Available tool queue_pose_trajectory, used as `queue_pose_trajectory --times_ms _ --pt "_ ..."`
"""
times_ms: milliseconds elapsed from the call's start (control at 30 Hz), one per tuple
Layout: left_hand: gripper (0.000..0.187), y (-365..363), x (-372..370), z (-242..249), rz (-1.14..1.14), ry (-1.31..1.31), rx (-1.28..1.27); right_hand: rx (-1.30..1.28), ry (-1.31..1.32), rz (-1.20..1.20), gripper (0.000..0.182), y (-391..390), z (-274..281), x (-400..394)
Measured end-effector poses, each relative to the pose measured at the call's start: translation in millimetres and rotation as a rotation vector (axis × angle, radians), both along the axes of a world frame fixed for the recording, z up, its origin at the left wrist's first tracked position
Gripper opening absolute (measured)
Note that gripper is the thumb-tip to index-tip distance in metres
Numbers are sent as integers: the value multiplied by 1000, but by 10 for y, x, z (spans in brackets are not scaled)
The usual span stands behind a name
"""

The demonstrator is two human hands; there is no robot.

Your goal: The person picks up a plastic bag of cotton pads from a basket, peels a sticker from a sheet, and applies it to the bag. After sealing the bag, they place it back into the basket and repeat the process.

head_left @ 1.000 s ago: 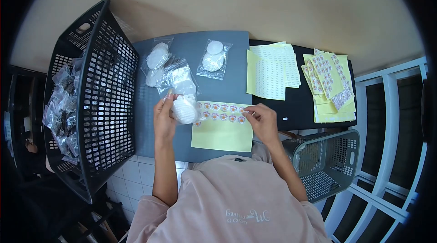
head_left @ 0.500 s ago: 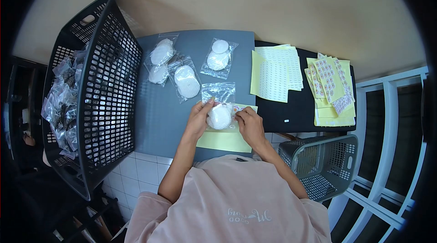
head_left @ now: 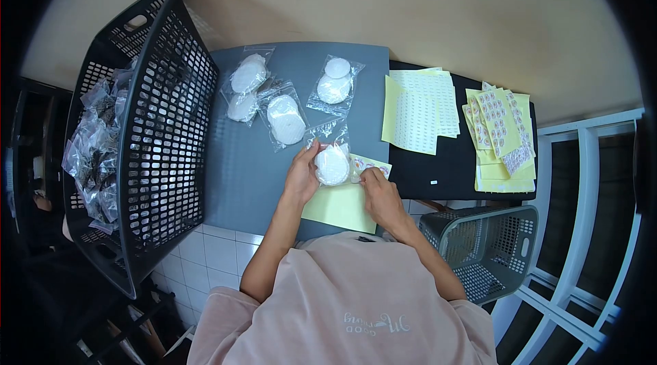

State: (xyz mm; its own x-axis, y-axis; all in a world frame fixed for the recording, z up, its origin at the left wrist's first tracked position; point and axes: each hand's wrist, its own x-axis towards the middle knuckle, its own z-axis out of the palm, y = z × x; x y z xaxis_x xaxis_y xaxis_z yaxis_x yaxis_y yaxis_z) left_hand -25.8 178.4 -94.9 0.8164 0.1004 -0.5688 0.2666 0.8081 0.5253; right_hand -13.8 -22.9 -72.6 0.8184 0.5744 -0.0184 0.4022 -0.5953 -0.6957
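My left hand [head_left: 301, 175] grips the left side of a clear zip bag [head_left: 327, 134] holding white round pads [head_left: 332, 165]. Under the bag lies a yellow-backed sticker sheet [head_left: 340, 207], its printed stickers showing at the right. My right hand [head_left: 384, 199] has its fingertips pinched together over that sheet, close to the bag's lower right edge; whatever is between them is hidden. Beyond my hands, more bags of white pads rest on the grey table: one bag [head_left: 285, 121] at left, another bag [head_left: 249, 77] overlapping it farther back, and one bag [head_left: 334, 86] toward the middle.
A tall dark basket [head_left: 168, 125] with several filled plastic bags [head_left: 99, 139] stands at left. On the black surface at right are label sheets [head_left: 417, 108], a pile of sticker sheets [head_left: 498, 125] and a small white piece [head_left: 434, 182]. A grey basket [head_left: 489, 249] sits lower right.
The bag's top has tilted slightly, and the bag sits a little farther from me over the sheet. My right hand has drawn slightly back toward me, its fingers still pinched.
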Motion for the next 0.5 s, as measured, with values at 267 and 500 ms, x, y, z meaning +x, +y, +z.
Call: queue_pose_trajectory --times_ms 267,500 --pt "26 -31 5 78 -40 -35 63 364 98 -81 18 -319 174 64" --pt "23 -188 68 687 -49 -153 252 624 311 -488 49 -233 802 266"
